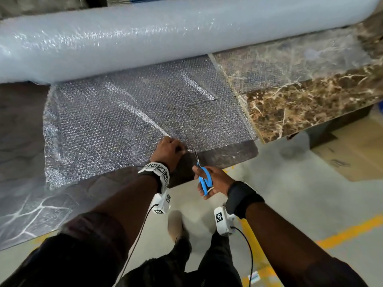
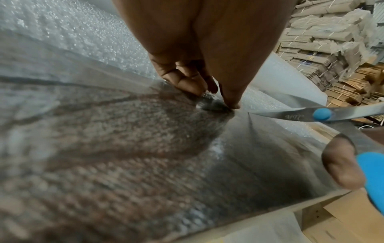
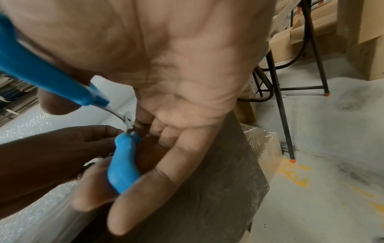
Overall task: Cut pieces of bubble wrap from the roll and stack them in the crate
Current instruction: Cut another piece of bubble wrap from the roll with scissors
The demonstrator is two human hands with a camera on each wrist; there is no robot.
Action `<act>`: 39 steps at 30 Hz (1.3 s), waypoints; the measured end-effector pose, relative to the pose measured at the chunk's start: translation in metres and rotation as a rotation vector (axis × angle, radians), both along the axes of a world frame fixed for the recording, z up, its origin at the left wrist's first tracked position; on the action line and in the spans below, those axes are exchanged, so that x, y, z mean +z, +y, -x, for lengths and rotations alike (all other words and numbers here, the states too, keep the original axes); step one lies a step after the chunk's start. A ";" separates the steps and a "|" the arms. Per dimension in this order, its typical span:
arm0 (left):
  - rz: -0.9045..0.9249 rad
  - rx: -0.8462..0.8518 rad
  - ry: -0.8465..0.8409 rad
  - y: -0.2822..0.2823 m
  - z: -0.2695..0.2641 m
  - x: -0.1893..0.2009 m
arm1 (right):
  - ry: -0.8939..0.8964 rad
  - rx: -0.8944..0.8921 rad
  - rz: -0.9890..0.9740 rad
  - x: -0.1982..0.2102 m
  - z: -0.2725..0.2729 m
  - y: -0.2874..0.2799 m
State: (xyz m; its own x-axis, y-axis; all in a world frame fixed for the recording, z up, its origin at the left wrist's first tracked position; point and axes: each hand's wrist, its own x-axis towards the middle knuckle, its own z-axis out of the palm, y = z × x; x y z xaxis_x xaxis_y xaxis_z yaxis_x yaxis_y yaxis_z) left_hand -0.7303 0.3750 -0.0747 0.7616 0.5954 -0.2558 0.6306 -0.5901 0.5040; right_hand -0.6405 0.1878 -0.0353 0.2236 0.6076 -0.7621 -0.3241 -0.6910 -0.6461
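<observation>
**Scissors at the near edge of the bubble wrap**

Bubble wrap (image 1: 132, 112) in one clear, dimpled sheet runs from the roll (image 1: 165, 36) toward the person, lying over a dark matte table (image 1: 226, 156) and catching the light in bright creases. The roll is one long, thick cylinder, cloudy white and glossy, set across the far side of the work surface. To the right of the dark top sits a brown slab (image 1: 300, 104) veined with pale lines like marble, partly under more of the wrap.

Two hands work at the sheet's near edge. The left hand (image 1: 167, 151) is curled, fingers and thumb pinching the wrap just left of the cutting point; in the left wrist view the fingertips (image 2: 187, 85) press a small bunched fold of the film. The right hand (image 1: 211, 181) holds one pair of scissors (image 1: 204, 177), its fingers curled through the two smooth blue plastic loops, the thumb in one loop. The blades are thin, shiny steel joined by a round blue pivot cap (image 2: 322, 114), and they stand a little apart. Their tips reach the sheet's edge right beside the left thumb, so the wrap lies ahead of the right hand and under the left.

Each wrist carries one dark strap with a white box marked in black-and-white squares. The floor (image 1: 290, 195) is pale grey concrete with yellow painted lines. Flattened cardboard (image 2: 332, 49) is heaped in stacks beyond the roll
</observation>
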 end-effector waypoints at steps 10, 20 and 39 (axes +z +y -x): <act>0.021 0.006 -0.029 0.004 0.001 0.000 | -0.057 0.033 0.006 0.001 -0.008 0.020; -0.024 0.073 -0.013 0.000 -0.004 -0.003 | -0.178 -0.015 -0.029 -0.014 -0.007 0.022; 0.014 0.051 -0.016 0.002 -0.001 -0.007 | -0.065 -0.003 -0.004 -0.002 -0.011 0.023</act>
State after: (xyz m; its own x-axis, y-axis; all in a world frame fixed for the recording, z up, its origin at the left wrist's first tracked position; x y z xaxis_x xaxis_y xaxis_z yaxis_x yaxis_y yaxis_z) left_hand -0.7294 0.3771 -0.0820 0.7348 0.6297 -0.2523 0.6511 -0.5504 0.5225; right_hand -0.6297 0.2106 -0.0370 0.2745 0.6097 -0.7435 -0.2837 -0.6875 -0.6685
